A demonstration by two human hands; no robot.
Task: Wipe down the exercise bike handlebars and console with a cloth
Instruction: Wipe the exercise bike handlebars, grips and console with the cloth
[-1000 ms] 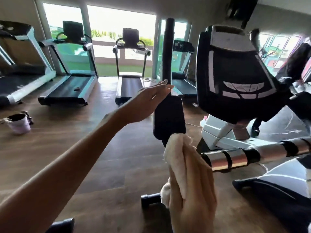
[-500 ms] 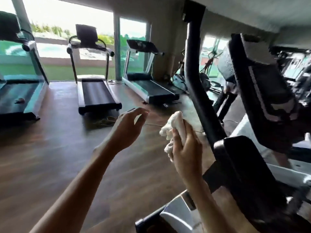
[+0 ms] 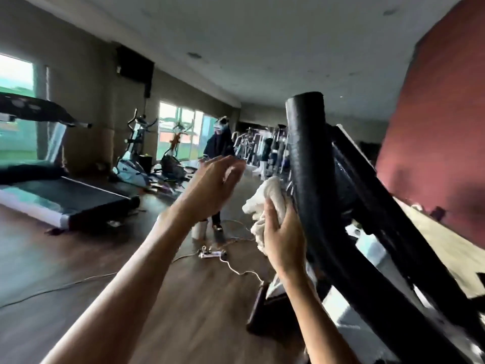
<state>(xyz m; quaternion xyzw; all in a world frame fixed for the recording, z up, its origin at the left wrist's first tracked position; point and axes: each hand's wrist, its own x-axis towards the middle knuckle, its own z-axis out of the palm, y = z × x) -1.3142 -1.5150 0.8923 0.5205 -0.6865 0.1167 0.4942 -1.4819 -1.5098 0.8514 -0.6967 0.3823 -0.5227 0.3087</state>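
- Right of centre, against the upright black handlebar: white cloth, bunched and pressed to the foam's left side, roughly midway down the visible bar.
- Right hand: grip clenched round the cloth, fingers wrapped over its lower folds, knuckles just beside the handlebar.
- Left hand: raised left of the cloth, apart from it, grip released, fingers loosely extended and holding nothing; fingertips blurred.
- Behind the handlebar, to the right: a second black bar leaning the same way, with white parts of the bike's body showing between the two. Console not clearly made out.
- On the wooden floor, below the hands: a white power strip with thin cables trailing off it.
- At far left: a treadmill, deck flat, beside a bright window.
- Farther back, near the middle: a person in dark clothing standing among other gym machines, details too blurred to tell.
- Along the right edge: a red wall.
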